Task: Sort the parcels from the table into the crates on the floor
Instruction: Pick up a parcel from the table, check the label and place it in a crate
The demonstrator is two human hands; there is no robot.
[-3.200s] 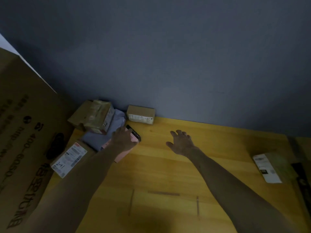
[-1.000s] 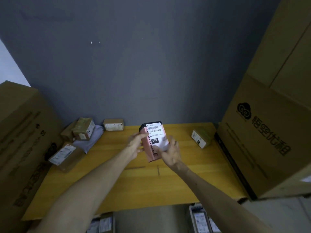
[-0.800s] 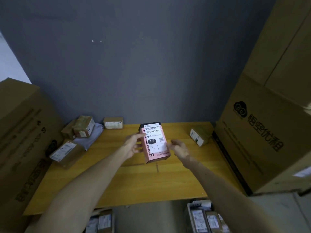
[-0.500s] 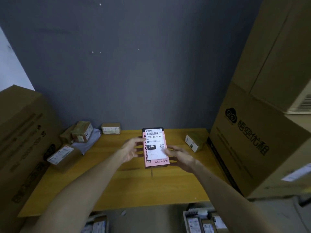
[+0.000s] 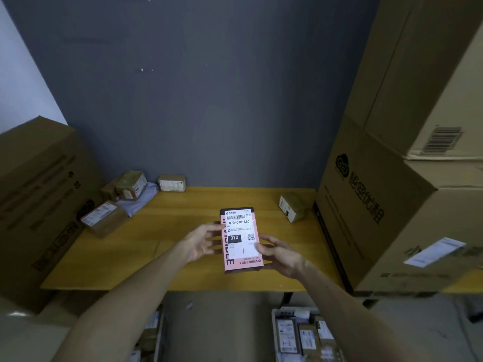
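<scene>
I hold a flat pink parcel (image 5: 240, 241) in front of me above the yellow table (image 5: 183, 273), its white shipping label facing me with "1-1" handwritten on it. My left hand (image 5: 202, 241) grips its left edge and my right hand (image 5: 278, 254) grips its right edge and lower corner. Below the table's front edge, a crate (image 5: 303, 335) on the floor at lower right holds several labelled parcels. Part of another crate (image 5: 151, 333) shows at lower left.
Small cardboard parcels (image 5: 128, 185) and a grey bag (image 5: 138, 199) lie at the table's back left, another box (image 5: 103, 218) nearer. One parcel (image 5: 292, 206) sits at the right. Large cartons stand at the left (image 5: 39, 205) and the right (image 5: 392, 178).
My left hand took the pink parcel from the back-left pile and brought it to the middle. My right hand joined it. The parcel now stands upright with its label toward me.
</scene>
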